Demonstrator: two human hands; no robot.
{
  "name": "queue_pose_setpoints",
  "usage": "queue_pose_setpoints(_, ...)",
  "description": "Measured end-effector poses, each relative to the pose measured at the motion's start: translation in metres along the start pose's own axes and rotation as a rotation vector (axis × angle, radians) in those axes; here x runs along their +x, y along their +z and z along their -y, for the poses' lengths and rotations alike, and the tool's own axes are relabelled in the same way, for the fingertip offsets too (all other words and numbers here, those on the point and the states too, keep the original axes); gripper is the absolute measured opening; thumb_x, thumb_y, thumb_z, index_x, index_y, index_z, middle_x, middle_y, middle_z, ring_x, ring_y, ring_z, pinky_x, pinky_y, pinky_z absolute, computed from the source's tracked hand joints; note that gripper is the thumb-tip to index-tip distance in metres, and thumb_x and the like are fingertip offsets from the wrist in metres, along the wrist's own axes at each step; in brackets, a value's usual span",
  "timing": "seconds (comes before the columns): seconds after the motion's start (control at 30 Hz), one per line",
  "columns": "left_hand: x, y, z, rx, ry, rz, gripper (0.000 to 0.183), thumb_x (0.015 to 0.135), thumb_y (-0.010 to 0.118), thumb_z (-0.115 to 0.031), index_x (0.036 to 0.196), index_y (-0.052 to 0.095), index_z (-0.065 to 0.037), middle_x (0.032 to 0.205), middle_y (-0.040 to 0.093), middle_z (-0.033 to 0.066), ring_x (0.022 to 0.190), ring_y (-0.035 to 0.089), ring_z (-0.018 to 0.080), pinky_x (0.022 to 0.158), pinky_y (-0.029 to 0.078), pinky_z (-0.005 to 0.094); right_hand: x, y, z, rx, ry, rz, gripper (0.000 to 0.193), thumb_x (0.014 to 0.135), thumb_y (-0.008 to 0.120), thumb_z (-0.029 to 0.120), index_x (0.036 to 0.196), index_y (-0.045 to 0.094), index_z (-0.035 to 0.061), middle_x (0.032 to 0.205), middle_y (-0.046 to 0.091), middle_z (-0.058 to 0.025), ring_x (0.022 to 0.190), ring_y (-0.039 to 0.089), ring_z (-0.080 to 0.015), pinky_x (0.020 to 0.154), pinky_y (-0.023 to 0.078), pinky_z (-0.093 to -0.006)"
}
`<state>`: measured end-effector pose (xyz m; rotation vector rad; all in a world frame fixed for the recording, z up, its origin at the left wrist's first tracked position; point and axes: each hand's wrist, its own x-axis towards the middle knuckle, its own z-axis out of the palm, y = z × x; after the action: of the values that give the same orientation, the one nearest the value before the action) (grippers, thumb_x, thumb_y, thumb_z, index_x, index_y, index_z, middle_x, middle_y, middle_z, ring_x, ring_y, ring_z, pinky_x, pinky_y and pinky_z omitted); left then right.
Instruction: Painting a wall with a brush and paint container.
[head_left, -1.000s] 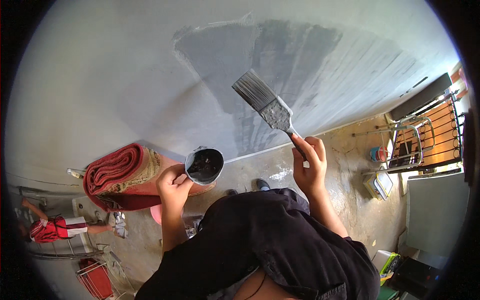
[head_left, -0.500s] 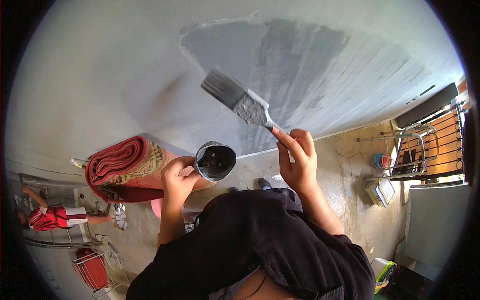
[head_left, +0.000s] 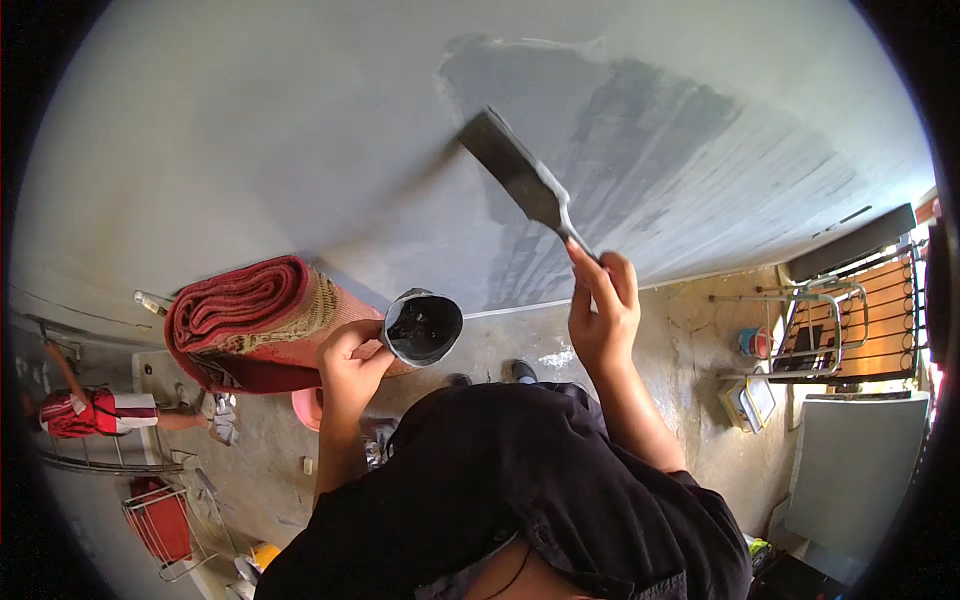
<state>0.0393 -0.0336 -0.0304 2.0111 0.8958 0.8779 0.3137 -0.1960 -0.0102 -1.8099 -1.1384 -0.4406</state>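
Note:
My right hand (head_left: pixel 606 305) is closed round the thin handle of a wide paintbrush (head_left: pixel 515 172). Its dark, paint-coated bristles point up and left, at or close to the grey wall (head_left: pixel 330 130); I cannot tell whether they touch. A darker grey painted patch (head_left: pixel 540 85) spreads over the wall beyond and right of the brush. My left hand (head_left: pixel 355 358) grips a small paint cup (head_left: pixel 423 328) by its side, thumb near the rim. Dark paint coats the cup's inside, and its mouth faces up.
A rolled red carpet (head_left: pixel 245 320) leans by the wall at left, with a pink basin (head_left: pixel 307 408) beside it. At right stand a metal walker frame (head_left: pixel 815 300), a blue bucket (head_left: pixel 752 342) and a plastic box (head_left: pixel 748 403). Another person in red (head_left: pixel 85 412) is at far left.
The brush and my right hand have moved slightly right, and the brush has turned more edge-on. My view has shifted a little left. Both hands keep their hold.

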Motion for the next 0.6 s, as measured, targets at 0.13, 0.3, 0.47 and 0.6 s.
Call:
queue_pose_setpoints(0.13, -0.001, -0.006, 0.012, -0.022, -0.08, 0.001, 0.023, 0.071, 0.077, 0.003, 0.093, 0.071, 0.004, 0.085, 0.072, 0.0122, 0.078, 0.07, 0.0187, 0.073, 0.054, 0.0307, -0.022, -0.008, -0.004, -0.071, -0.01, 0.008, 0.044, 0.081, 0.068, -0.008, 0.118, 0.072, 0.0156, 0.096, 0.057, -0.0122, 0.078, 0.061, -0.0264, 0.068, 0.053, -0.0337)
queue_pose_setpoints(0.3, 0.006, 0.003, 0.038, 0.014, -0.023, 0.0, 0.023, 0.072, 0.077, 0.001, 0.095, 0.071, 0.004, 0.085, 0.074, 0.0134, 0.078, 0.071, 0.0168, 0.071, 0.054, 0.0305, -0.02, -0.02, 0.004, 0.22, 0.17, 0.237, 0.039, 0.083, 0.069, -0.006, 0.118, 0.071, 0.01, 0.095, 0.058, -0.0093, 0.075, 0.059, -0.0212, 0.066, 0.049, -0.0294)
queue_pose_setpoints(0.47, 0.006, 0.015, 0.072, 0.055, -0.228, 0.106, 0.025, 0.074, 0.078, -0.005, 0.097, 0.072, 0.004, 0.084, 0.074, 0.014, 0.074, 0.071, 0.0177, 0.069, 0.054, 0.0306, -0.015, -0.037, 0.001, 0.256, 0.173, 0.719, 0.041, 0.085, 0.064, -0.001, 0.124, 0.068, 0.012, 0.098, 0.061, -0.0122, 0.083, 0.061, -0.0329, 0.075, 0.051, -0.0395)
queue_pose_setpoints(0.6, 0.005, 0.017, 0.089, 0.295, -0.017, 0.243, 0.022, 0.07, 0.073, 0.0, 0.092, 0.07, 0.001, 0.084, 0.071, 0.0178, 0.074, 0.07, 0.0307, 0.07, 0.053, 0.0373, -0.035, -0.04, -0.002, 0.235, 0.19, 0.961, 0.038, 0.086, 0.065, 0.005, 0.123, 0.068, 0.0151, 0.102, 0.062, -0.0116, 0.091, 0.062, -0.0333, 0.079, 0.051, -0.0416)
